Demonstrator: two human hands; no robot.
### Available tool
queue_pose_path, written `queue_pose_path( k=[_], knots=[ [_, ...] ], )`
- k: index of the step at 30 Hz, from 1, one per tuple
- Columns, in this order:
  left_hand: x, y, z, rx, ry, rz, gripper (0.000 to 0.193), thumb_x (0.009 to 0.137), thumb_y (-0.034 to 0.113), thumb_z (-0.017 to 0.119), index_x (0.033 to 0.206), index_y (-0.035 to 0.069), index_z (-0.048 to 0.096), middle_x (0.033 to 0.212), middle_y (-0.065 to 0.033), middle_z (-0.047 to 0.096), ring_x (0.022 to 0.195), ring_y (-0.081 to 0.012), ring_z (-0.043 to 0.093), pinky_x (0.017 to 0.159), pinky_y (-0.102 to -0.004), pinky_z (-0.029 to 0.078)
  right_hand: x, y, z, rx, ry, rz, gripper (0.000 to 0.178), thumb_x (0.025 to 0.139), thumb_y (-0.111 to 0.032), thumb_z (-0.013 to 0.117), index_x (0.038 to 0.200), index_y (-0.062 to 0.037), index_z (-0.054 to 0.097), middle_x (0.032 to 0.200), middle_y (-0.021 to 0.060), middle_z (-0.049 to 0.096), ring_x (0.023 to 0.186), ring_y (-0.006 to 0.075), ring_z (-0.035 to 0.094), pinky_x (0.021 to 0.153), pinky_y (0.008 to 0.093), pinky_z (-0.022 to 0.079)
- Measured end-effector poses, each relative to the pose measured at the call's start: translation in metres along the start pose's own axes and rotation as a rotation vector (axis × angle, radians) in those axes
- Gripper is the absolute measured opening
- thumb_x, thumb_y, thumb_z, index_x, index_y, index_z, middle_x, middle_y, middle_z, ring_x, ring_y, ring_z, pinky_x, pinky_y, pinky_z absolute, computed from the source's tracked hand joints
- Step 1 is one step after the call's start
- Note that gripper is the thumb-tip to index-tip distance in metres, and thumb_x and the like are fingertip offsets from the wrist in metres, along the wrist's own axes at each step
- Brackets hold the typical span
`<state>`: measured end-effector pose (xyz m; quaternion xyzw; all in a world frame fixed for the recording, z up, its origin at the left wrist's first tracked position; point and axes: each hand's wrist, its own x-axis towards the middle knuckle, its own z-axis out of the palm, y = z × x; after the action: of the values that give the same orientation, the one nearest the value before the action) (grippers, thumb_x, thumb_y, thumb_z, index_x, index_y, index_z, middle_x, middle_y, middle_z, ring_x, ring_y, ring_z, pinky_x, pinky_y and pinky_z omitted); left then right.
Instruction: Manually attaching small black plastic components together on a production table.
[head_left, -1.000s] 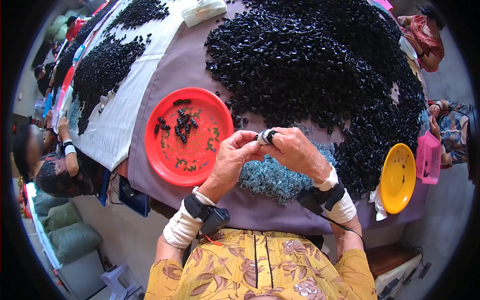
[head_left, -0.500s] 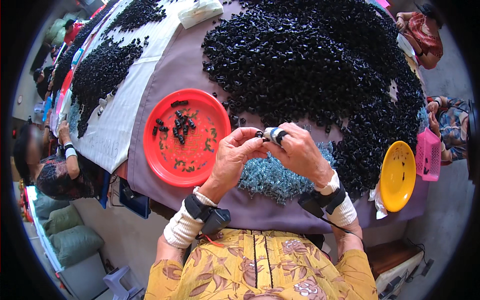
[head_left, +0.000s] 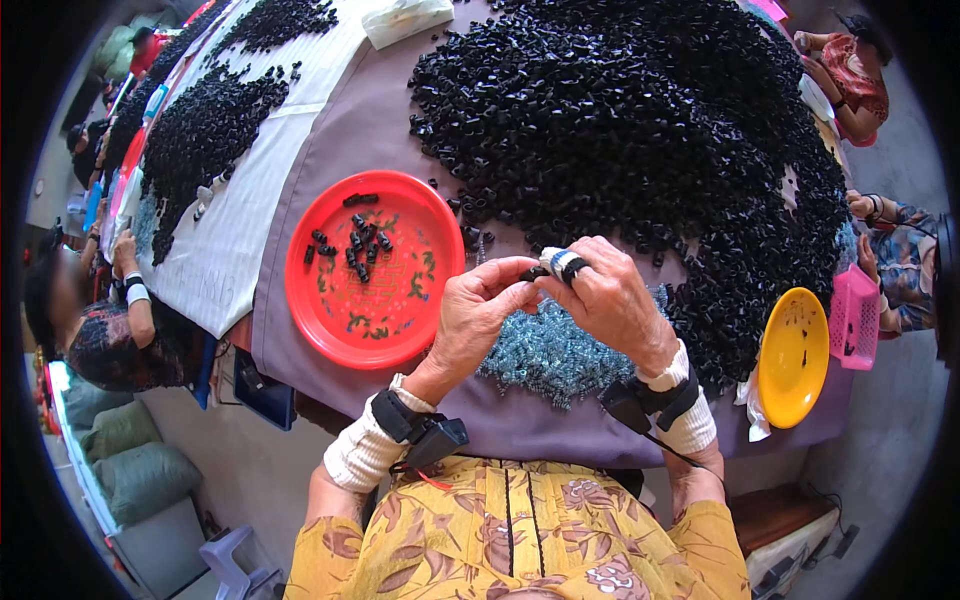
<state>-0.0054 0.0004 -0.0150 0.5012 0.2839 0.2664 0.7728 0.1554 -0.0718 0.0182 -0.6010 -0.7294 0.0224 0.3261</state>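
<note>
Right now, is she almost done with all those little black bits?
Hardly begun, it seems. Done: only about a dozen black pieces lie on the red plate. In hand: the left hand and right hand meet on one small black piece above a heap of small springs. Left: the huge black pile covering most of the table.

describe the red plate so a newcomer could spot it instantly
Start at the huge heap of small black parts covering the purple-grey tablecloth. Just left of the person's left hand, near the table's front edge, lies the red plate. Unlike the yellow plate, it holds a few black pieces.
</note>
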Motion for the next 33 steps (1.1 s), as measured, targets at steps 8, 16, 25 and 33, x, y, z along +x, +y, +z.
queue_pose_path(
  k=[8, 16, 25, 33],
  knots=[
    [-0.001, -0.001, 0.002, 0.087, 0.009, 0.034, 0.024, 0.085, 0.004, 0.062, 0.107, -0.003, 0.061, 0.087, -0.0071, 0.066, 0.076, -0.0105, 0.062, 0.071, -0.023, 0.051, -0.004, 0.0, 0.002, -0.138, 0.006, -0.035, 0.014, 0.074, -0.011, 0.066, 0.068, -0.0005, 0.058, 0.072, 0.0086, 0.055, 0.072, 0.0232, 0.054, 0.068, 0.0358, 0.044],
    [-0.002, -0.003, 0.005, 0.166, 0.05, 0.062, 0.022, 0.083, -0.002, 0.059, 0.104, -0.002, 0.064, 0.083, -0.0049, 0.063, 0.072, -0.0082, 0.059, 0.066, -0.0208, 0.049, -0.011, -0.008, 0.008, -0.203, -0.063, 0.001, 0.008, 0.07, -0.002, 0.058, 0.073, 0.0057, 0.059, 0.08, 0.0148, 0.056, 0.081, 0.0266, 0.053, 0.074, 0.0378, 0.043],
    [-0.002, -0.009, 0.003, 0.213, 0.062, 0.087, 0.021, 0.081, -0.004, 0.062, 0.101, -0.003, 0.065, 0.084, -0.0061, 0.064, 0.073, -0.0114, 0.062, 0.067, -0.0222, 0.052, -0.012, 0.0, 0.011, -0.142, -0.115, -0.048, 0.003, 0.068, 0.001, 0.055, 0.069, 0.0036, 0.056, 0.077, 0.0149, 0.055, 0.078, 0.0267, 0.053, 0.074, 0.0377, 0.043],
    [-0.002, -0.015, 0.001, 0.228, 0.072, 0.097, 0.021, 0.079, -0.005, 0.061, 0.1, -0.004, 0.065, 0.084, -0.0063, 0.064, 0.072, -0.0113, 0.062, 0.065, -0.0216, 0.051, -0.015, 0.003, 0.017, -0.011, -0.121, 0.041, 0.005, 0.068, 0.004, 0.054, 0.073, 0.002, 0.054, 0.073, 0.0134, 0.054, 0.074, 0.0271, 0.053, 0.07, 0.0362, 0.043]
  ],
)
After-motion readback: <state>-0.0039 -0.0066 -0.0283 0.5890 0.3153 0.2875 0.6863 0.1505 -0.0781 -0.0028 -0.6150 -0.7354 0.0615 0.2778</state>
